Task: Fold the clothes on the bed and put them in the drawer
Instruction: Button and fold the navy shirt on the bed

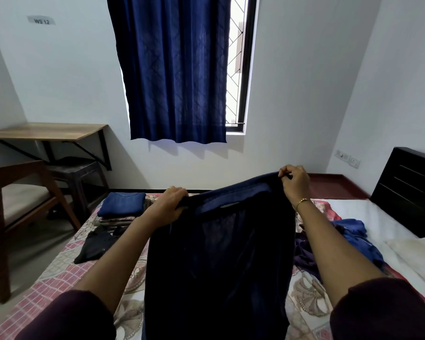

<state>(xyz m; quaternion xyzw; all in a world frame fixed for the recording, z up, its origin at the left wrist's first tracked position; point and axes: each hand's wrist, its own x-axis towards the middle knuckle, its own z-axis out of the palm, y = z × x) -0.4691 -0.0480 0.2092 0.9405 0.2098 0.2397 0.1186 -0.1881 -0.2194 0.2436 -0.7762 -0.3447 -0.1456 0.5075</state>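
Head view: one wide-angle look down over a bed (302, 307) with a patterned cover, both arms stretched forward.
Folded stack (122, 208): sits close to the bed's left edge, blue piece on top; a sweep of hanging cloth could nudge it over the side.
Black garment (96, 244): lies loose just in front of the stack; it could be caught and dragged if the held piece is laid down leftward.
Left hand (168, 208): fingers curled over the upper left edge of the dark navy garment (221, 253), gripping it; the hold looks bunched, so that corner may fold unevenly.
Dark navy garment: held up in the air between both hands, hanging toward the bed; its lower part runs out of the bottom of the frame, so its length and type are unclear.
Right hand (295, 184): pinches the upper right corner, held higher than the left; a thin pinch could slip and drop that side.
Unfolded pile (349, 241): blue and purple cloth, partly behind the right arm; piece count cannot be told.
Drawer: not in sight.
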